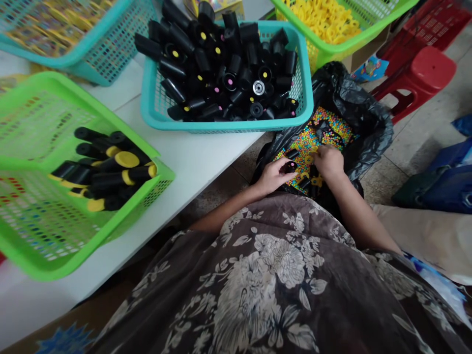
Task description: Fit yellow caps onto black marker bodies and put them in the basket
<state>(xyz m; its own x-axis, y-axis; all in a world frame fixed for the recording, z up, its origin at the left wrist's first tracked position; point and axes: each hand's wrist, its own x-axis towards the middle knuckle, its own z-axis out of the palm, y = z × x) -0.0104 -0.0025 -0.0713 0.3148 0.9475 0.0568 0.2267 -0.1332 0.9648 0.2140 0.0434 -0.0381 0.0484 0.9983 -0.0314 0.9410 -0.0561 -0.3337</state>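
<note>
Tiled floor (398, 157) lies beside a white desk (191, 162) with a teal basket (221, 125) of black tubes (228, 64). A black plastic bag (368, 132) holds tiny colored beads (309, 142). The left hand (273, 177), nearer the desk, pinches a short black tube (290, 167) in a narrow grip; which way the tube points is hard to tell. The right hand (328, 163) is just beside it, down in the beads, and its grip cannot be told.

Soft, even light — only faint shadows fall below the worktop (191, 162) — and the wide view bends toward the frame edges.
</note>
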